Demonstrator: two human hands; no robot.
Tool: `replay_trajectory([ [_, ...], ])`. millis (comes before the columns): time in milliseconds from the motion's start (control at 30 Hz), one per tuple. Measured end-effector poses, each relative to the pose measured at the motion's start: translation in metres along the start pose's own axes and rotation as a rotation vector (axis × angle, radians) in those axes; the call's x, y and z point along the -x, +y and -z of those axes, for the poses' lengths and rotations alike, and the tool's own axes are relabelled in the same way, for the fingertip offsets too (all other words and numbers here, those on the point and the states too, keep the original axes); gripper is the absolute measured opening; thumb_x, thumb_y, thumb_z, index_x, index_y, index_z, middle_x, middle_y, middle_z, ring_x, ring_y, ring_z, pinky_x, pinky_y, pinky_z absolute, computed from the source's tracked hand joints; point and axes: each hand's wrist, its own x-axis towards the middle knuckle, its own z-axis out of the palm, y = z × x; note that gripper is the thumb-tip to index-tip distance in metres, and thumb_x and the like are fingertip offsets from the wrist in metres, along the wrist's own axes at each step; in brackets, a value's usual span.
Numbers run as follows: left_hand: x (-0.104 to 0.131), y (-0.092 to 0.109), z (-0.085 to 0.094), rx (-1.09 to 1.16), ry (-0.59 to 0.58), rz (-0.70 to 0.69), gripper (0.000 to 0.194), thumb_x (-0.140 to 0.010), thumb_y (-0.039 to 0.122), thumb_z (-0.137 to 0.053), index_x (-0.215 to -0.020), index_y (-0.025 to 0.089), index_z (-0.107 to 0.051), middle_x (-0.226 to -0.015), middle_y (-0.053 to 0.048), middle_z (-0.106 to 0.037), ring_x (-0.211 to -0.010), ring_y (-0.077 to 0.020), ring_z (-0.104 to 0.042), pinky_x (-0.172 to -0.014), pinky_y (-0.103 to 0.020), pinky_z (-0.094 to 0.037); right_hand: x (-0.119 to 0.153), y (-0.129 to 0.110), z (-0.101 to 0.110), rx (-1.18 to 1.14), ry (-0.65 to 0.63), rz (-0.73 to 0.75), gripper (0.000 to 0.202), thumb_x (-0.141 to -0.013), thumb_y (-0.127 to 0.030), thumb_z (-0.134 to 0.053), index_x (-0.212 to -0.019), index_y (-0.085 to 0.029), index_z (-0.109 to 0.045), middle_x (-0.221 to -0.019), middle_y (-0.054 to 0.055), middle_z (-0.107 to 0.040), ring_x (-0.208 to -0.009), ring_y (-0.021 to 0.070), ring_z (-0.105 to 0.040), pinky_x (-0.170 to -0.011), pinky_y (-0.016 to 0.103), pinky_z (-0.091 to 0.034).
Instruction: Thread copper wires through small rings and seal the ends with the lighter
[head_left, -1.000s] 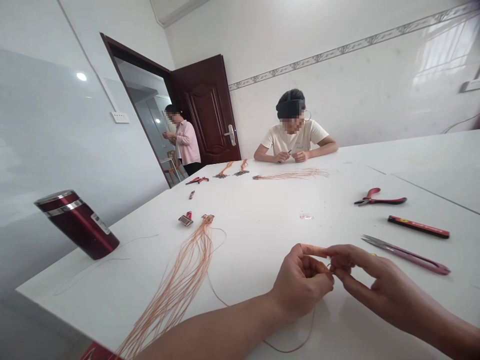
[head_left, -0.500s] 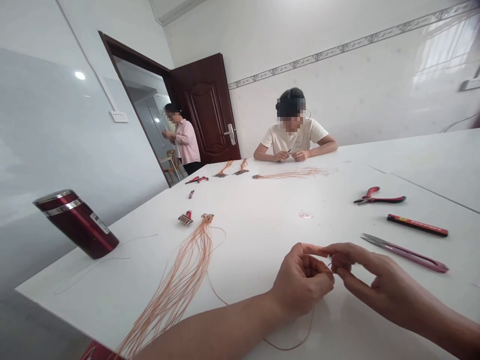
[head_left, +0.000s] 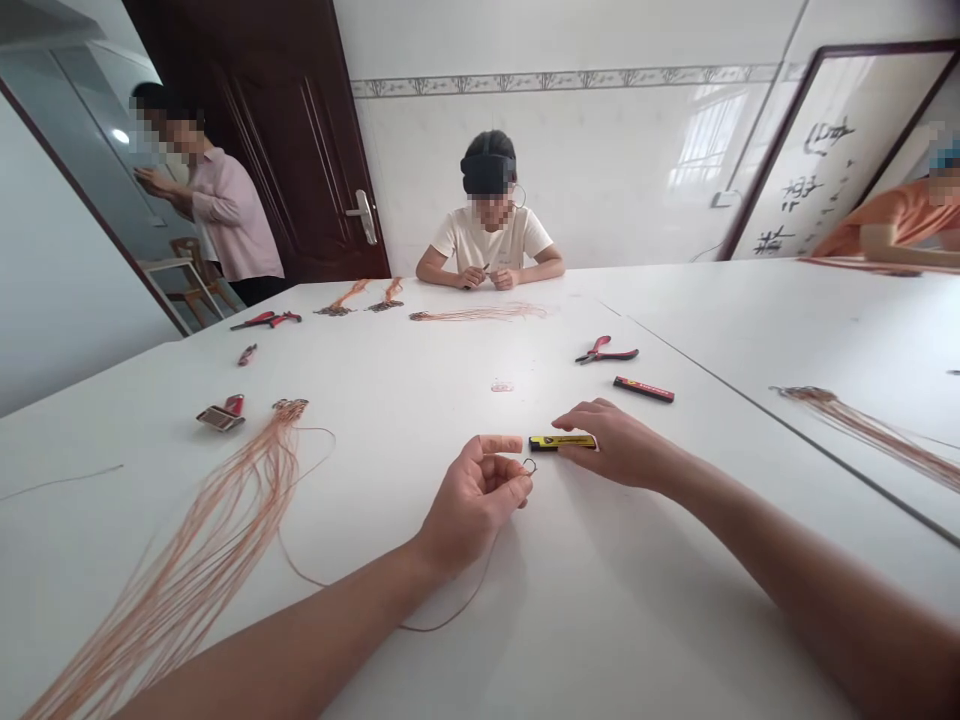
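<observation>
My left hand [head_left: 476, 505] pinches a small dark wire loop [head_left: 530, 466] between thumb and fingers. A thin copper-coloured cord [head_left: 450, 618] hangs below this hand and curves over the white table. My right hand [head_left: 622, 445] reaches in from the right, its thumb and fingers round a narrow yellow-and-black object [head_left: 561, 442], whose right end sits between them. Left of my hands lies a long bundle of orange-brown cords [head_left: 225, 510] with small metal ends [head_left: 290, 405].
On the table [head_left: 420, 385] are red-handled pliers [head_left: 606, 352], a narrow red object [head_left: 643, 389], more red pliers [head_left: 268, 320], a small box [head_left: 220, 415] and another cord bundle [head_left: 862, 420]. One person [head_left: 491, 240] sits opposite, another [head_left: 229, 215] stands left, a third sits far right.
My right hand has left my left hand and now surrounds the yellow-and-black object. The view has turned right; the red cup is out of sight and the snips no longer show.
</observation>
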Motion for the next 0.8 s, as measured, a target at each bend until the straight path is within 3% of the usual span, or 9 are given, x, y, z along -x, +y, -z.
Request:
replay_trajectory([
  [133,0.000,0.001,-0.001,-0.015,0.000,-0.009,0.029,-0.072,0.024,-0.056,-0.099,0.021,-0.049,-0.076,0.001,-0.054,-0.065,-0.0097,-0.050,-0.063,-0.025,-0.039,-0.001,-0.004,-0.008,0.042,-0.030,0.101,0.031,-0.081,-0.026,-0.040,-0.108,-0.021,-0.054,-0.099,0.006,-0.060,-0.100,0.0229,-0.046,-0.080,0.037,-0.038],
  [300,0.000,0.001,0.000,-0.021,-0.004,-0.006,0.028,-0.073,0.024,-0.056,-0.100,0.021,-0.049,-0.077,0.000,-0.054,-0.066,-0.0096,-0.051,-0.064,-0.026,-0.040,-0.001,-0.011,-0.013,0.125,0.001,0.123,0.027,-0.080,-0.017,-0.037,-0.099,-0.017,-0.055,-0.087,0.007,-0.058,-0.081,0.0194,-0.051,-0.071,0.033,-0.038],
  [400,0.000,0.001,0.000,-0.019,-0.009,-0.003,0.028,-0.074,0.025,-0.055,-0.101,0.022,-0.048,-0.076,0.001,-0.053,-0.066,-0.0092,-0.051,-0.066,-0.026,-0.040,-0.001,-0.016,-0.014,0.055,0.071,0.095,0.026,-0.077,-0.012,-0.035,-0.093,-0.016,-0.055,-0.083,0.006,-0.055,-0.078,0.0168,-0.049,-0.066,0.028,-0.037],
  [567,0.000,0.001,0.000,0.019,0.024,-0.019,0.029,-0.073,0.025,-0.056,-0.101,0.022,-0.048,-0.077,0.001,-0.054,-0.068,-0.0094,-0.050,-0.065,-0.026,-0.040,0.002,-0.029,-0.007,-0.271,0.073,-0.101,0.012,-0.075,-0.015,-0.035,-0.076,-0.018,-0.047,-0.065,-0.001,-0.047,-0.056,0.0096,-0.041,-0.049,0.022,-0.029],
  [700,0.000,0.002,0.000,0.075,0.063,-0.045,0.030,-0.072,0.024,-0.057,-0.101,0.021,-0.048,-0.077,0.000,-0.055,-0.068,-0.0094,-0.049,-0.064,-0.025,-0.040,0.008,-0.040,-0.001,-0.720,-0.126,-0.174,0.021,-0.081,-0.033,-0.035,-0.067,-0.018,-0.040,-0.057,-0.004,-0.039,-0.049,0.0072,-0.033,-0.044,0.021,-0.027],
  [800,0.000,0.003,-0.001,0.096,0.080,-0.044,0.031,-0.072,0.025,-0.058,-0.100,0.021,-0.048,-0.074,0.001,-0.055,-0.065,-0.0094,-0.049,-0.063,-0.025,-0.040,0.010,-0.045,-0.002,-0.920,-0.223,-0.200,0.033,-0.083,-0.044,-0.032,-0.067,-0.017,-0.043,-0.055,-0.004,-0.037,-0.048,0.0067,-0.033,-0.043,0.020,-0.026],
])
